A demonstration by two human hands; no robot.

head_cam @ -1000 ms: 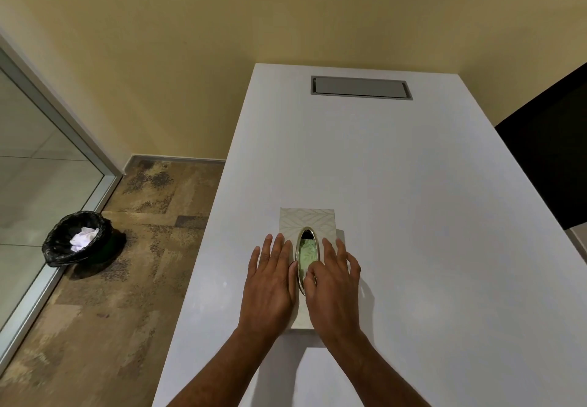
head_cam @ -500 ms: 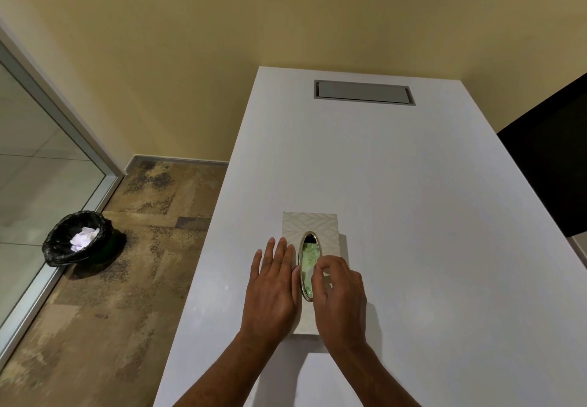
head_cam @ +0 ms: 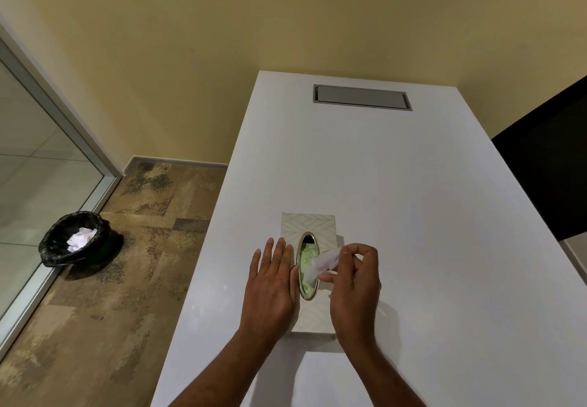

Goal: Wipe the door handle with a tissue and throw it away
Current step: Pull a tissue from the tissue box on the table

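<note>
A pale patterned tissue box with an oval metal-rimmed slot lies on the white table. My left hand rests flat on the box's left side, fingers spread. My right hand pinches a white tissue that sticks partway out of the slot, pulled toward the right. A black-lined bin with crumpled white paper inside stands on the floor at the left. No door handle is in view.
A grey metal cable flap is set into the table's far end. A glass wall with a metal frame runs along the left. A dark chair back stands at the table's right edge. A yellow wall lies beyond.
My right hand went from lying flat on the box to pinching into the slot, then lifted to the right drawing a tissue partway out. My left hand stayed pressed on the box.
</note>
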